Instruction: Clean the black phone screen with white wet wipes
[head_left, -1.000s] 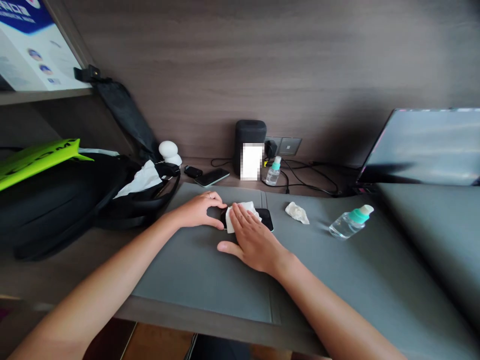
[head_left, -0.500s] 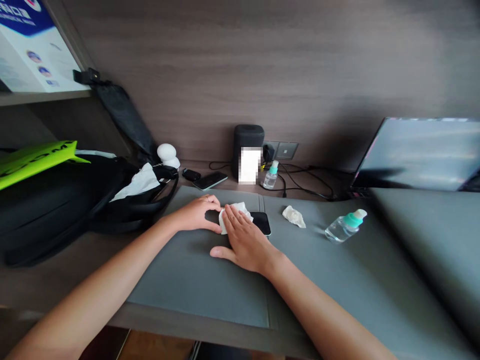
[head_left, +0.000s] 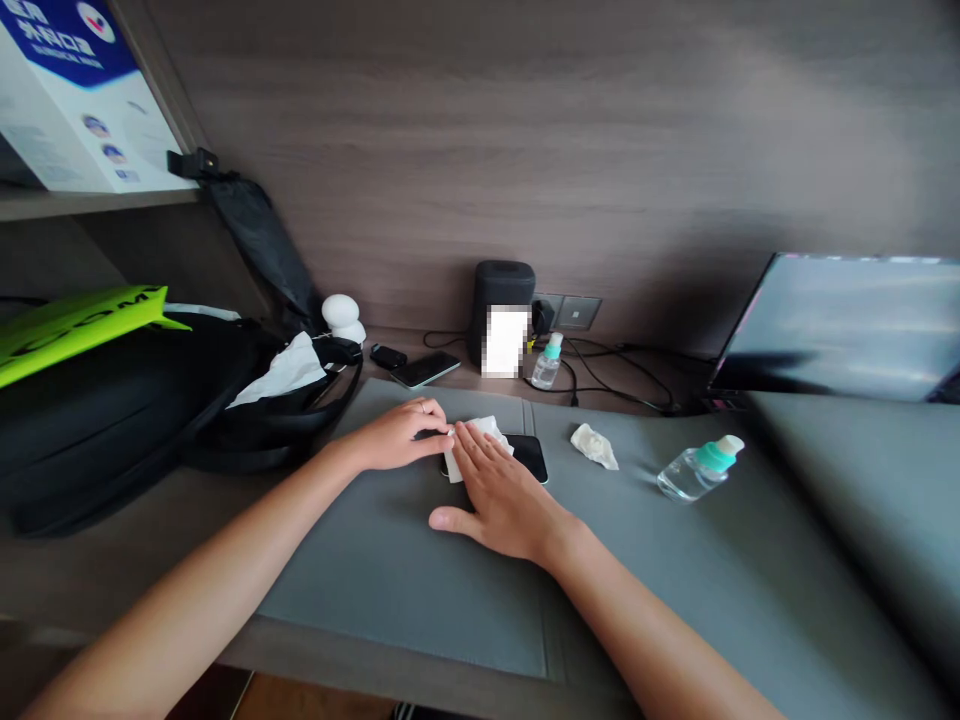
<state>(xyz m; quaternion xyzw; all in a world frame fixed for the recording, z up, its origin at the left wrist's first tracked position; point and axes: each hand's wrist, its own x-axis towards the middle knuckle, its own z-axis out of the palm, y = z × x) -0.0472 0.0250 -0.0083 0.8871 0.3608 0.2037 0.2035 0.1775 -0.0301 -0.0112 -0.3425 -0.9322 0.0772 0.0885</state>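
Note:
A phone with a dark screen (head_left: 529, 457) lies on the grey desk mat (head_left: 405, 580), partly under a white tissue (head_left: 487, 430). My right hand (head_left: 502, 490) lies flat over the tissue, fingers stretched out and thumb spread to the side. At the phone's left end is my left hand (head_left: 401, 435), its thumb and fingers pinched together at the tissue's left edge. The phone's middle is hidden by the tissue and my right hand.
Right of my hands are a crumpled tissue (head_left: 594, 446) and a clear bottle lying tilted (head_left: 694, 472). Behind stand a small spray bottle (head_left: 547, 362), a black speaker (head_left: 504, 275) and cables. A second phone (head_left: 425, 369) lies near a black bag (head_left: 112, 420); a screen (head_left: 840, 325) stands right.
My left thumb and fingers have closed together at the tissue's left edge, where a gap showed before. My right hand remains flat on the tissue. The whole view has shifted slightly.

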